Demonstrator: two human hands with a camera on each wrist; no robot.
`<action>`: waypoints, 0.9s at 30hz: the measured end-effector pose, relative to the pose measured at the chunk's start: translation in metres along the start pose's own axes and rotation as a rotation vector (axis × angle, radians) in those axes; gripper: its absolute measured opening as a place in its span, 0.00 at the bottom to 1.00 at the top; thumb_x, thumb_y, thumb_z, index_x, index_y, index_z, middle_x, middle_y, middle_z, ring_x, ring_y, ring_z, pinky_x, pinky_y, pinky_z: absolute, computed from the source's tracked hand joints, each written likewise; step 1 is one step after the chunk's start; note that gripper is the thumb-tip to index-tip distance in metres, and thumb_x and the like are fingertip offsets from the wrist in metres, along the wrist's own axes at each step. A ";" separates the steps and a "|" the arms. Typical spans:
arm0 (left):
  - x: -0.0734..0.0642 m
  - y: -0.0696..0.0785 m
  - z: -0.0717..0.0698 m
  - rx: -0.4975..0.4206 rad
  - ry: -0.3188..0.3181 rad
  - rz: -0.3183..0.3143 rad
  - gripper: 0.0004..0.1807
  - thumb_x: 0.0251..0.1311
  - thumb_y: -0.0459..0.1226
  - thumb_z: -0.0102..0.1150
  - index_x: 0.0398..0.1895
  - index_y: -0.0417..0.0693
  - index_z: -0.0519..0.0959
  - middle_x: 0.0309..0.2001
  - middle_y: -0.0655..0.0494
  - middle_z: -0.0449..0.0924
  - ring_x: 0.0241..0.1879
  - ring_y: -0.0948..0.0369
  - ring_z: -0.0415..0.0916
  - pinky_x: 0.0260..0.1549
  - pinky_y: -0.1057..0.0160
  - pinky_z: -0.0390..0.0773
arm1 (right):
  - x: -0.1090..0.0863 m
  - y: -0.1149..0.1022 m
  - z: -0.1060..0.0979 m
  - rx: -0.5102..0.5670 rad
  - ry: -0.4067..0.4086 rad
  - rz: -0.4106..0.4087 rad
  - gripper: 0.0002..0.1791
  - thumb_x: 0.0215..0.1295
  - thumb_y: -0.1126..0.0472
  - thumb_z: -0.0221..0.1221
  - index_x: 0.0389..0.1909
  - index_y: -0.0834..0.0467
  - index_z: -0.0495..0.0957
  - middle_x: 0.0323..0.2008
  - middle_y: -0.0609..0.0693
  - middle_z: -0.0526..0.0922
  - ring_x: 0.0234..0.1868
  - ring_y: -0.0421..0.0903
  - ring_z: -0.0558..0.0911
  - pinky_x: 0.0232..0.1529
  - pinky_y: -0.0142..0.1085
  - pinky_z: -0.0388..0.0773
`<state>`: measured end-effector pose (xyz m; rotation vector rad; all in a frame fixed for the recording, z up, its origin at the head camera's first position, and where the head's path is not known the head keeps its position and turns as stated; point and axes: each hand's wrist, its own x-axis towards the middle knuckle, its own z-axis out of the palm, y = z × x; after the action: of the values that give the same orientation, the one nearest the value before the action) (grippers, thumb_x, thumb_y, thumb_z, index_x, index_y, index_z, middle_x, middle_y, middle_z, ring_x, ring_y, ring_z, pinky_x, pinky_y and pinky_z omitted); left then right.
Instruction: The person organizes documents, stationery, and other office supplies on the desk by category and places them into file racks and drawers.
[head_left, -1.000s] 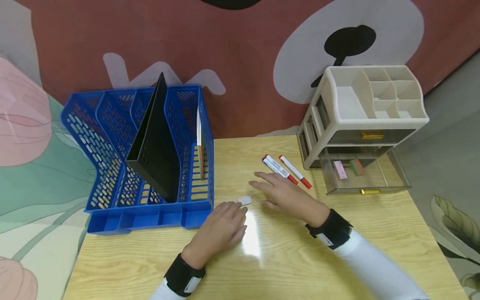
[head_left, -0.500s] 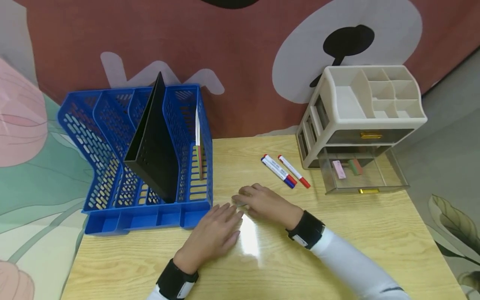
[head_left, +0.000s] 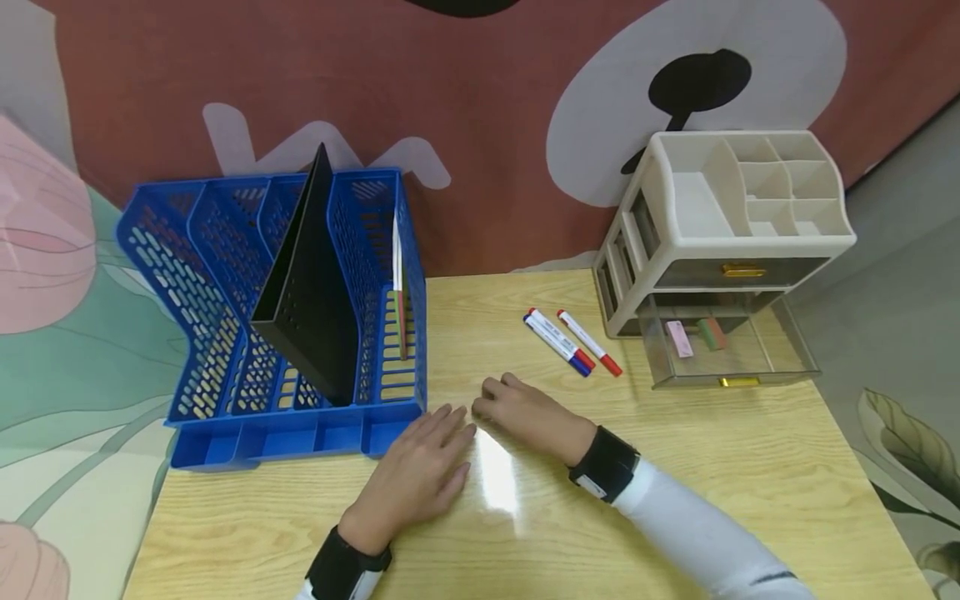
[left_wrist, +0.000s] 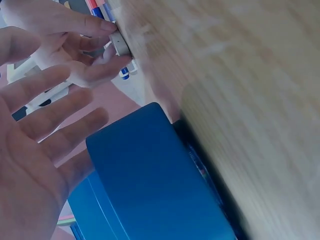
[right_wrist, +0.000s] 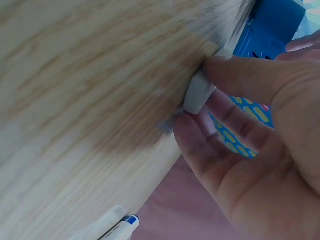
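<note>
In the head view my right hand is low over the table, left of its middle. The right wrist view shows its thumb and fingertips pinching a small white eraser by its two ends, close to the wood. From above, the fingers hide the eraser. My left hand lies with fingers extended and spread beside the front corner of the blue file rack, holding nothing. Its fingertips are a short way from the right hand's. In the left wrist view the eraser shows between the right thumb and fingers.
A black folder and thin booklets stand in the rack. Three markers lie behind the right hand. At right, a white desk organizer has its clear lower drawer pulled out, holding a pink eraser and a red-green eraser.
My right hand has come left and down from near the markers and taken the white eraser in a pinch. The left hand has drawn back slightly to the left.
</note>
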<state>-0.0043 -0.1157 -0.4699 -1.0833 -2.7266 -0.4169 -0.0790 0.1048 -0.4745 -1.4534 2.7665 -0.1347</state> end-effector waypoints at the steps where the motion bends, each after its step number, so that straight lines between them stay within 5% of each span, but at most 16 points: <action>1: 0.000 0.000 0.000 0.001 0.003 -0.001 0.26 0.60 0.47 0.58 0.60 0.47 0.77 0.64 0.43 0.74 0.65 0.46 0.67 0.60 0.44 0.72 | -0.001 0.000 0.000 0.012 -0.006 0.014 0.18 0.61 0.67 0.60 0.52 0.51 0.79 0.46 0.49 0.78 0.41 0.46 0.73 0.44 0.35 0.79; 20: 0.000 0.002 0.005 -0.006 0.010 -0.036 0.35 0.59 0.54 0.56 0.68 0.47 0.70 0.70 0.42 0.66 0.69 0.45 0.60 0.64 0.43 0.67 | -0.053 0.003 -0.036 0.089 0.176 0.127 0.17 0.61 0.71 0.60 0.49 0.53 0.80 0.46 0.50 0.82 0.44 0.48 0.77 0.45 0.38 0.82; 27: 0.002 0.003 0.007 -0.010 0.029 -0.034 0.35 0.59 0.54 0.56 0.68 0.48 0.69 0.72 0.42 0.63 0.69 0.45 0.60 0.63 0.43 0.68 | -0.071 0.007 -0.060 0.095 0.324 0.121 0.22 0.51 0.71 0.68 0.50 0.57 0.80 0.44 0.54 0.83 0.44 0.50 0.80 0.42 0.39 0.84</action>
<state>-0.0035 -0.1100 -0.4755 -1.0273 -2.7238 -0.4487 -0.0478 0.1710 -0.4173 -1.3439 3.0379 -0.5366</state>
